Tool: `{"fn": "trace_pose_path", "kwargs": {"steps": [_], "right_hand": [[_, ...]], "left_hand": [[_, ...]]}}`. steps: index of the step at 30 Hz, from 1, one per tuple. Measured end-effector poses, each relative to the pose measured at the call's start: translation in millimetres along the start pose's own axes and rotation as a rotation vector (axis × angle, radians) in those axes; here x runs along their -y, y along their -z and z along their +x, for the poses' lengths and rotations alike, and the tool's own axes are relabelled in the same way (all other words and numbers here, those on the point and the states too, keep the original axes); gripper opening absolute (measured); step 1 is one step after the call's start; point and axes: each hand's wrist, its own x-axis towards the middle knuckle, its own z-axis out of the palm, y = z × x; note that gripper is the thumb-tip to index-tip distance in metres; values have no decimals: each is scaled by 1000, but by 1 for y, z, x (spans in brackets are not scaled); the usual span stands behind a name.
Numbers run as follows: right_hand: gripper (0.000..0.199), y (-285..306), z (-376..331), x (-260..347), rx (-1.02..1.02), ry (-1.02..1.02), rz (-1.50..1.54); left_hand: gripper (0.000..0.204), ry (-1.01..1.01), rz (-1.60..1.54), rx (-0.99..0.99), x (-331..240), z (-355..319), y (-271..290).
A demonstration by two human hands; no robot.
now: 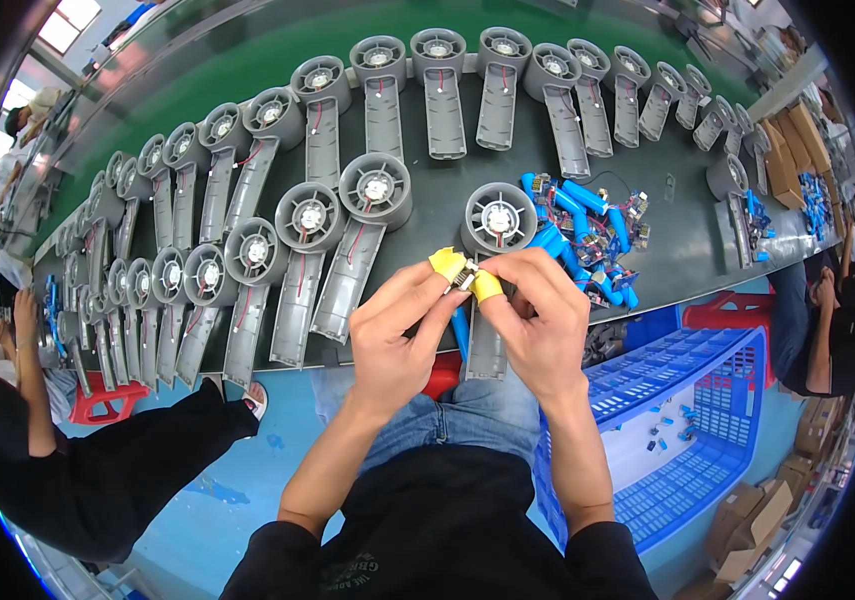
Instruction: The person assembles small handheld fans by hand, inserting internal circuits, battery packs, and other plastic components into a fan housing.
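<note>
In front of my lap, my left hand [395, 335] and my right hand [544, 325] pinch a small circuit board [465, 277] with metallic parts between thumbs and forefingers. Yellow covers wrap some of my fingertips. Just under the board a blue cylindrical cell [460, 332] shows in part; whether it is joined to the board I cannot tell. Directly beyond my hands lies a grey fan housing [500, 218], with a round fan end and a long open handle [486, 350] partly hidden by my right hand.
Several like fan housings [377, 190] line the dark table [647, 270] at the left and back. To the right lies a pile of blue cells with boards [587, 225]. A blue plastic crate [677, 370] stands low right; a person [37, 430] sits at left.
</note>
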Motion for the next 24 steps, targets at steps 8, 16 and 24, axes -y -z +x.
{"fn": "trace_pose_path", "kwargs": {"steps": [8, 16, 24], "right_hand": [[22, 2, 1, -1, 29, -27, 30], [22, 4, 4, 0, 55, -26, 2], [27, 1, 3, -10, 35, 62, 2]], "left_hand": [[26, 0, -23, 22, 3, -1, 1], [27, -71, -48, 33, 5, 0, 1], [24, 102, -62, 112, 2, 2, 8]]}}
